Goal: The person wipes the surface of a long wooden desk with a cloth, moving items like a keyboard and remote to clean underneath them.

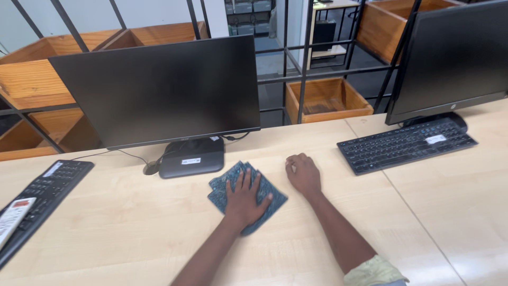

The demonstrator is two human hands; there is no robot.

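**Cloth flat on the desk, just in front of the monitor stand**

Wiping goes best, I'd say, w/ the palm kept flat and even pressure, so the folded layers don't bunch or slide apart; short overlapping strokes, and steer shy of the stand and the cables behind it.

Nearest the person: left hand point(244, 198) lies palm-down on the folded blue-grey cloth point(267, 193), fingers spread and straight, pressing rather than gripping – nothing pinched, hand opened out. The cloth sits on the pale wood desk point(132, 233), just in front of the stand point(191, 157), slightly to its right.

Right hand point(304, 173) rests on bare desk just right of the cloth, not touching it; fingers curled under in a loose fist, holding nothing that I can see.

Further back: the stand carries a dark monitor point(159, 90), screen off, w/ cables point(132, 154) trailing to its left. Well left of the stand, a black keyboard point(45, 193) at the desk edge; well right, a second keyboard point(406, 144) under another monitor point(455, 58). Behind all, wooden crates point(325, 99) in a black metal frame.
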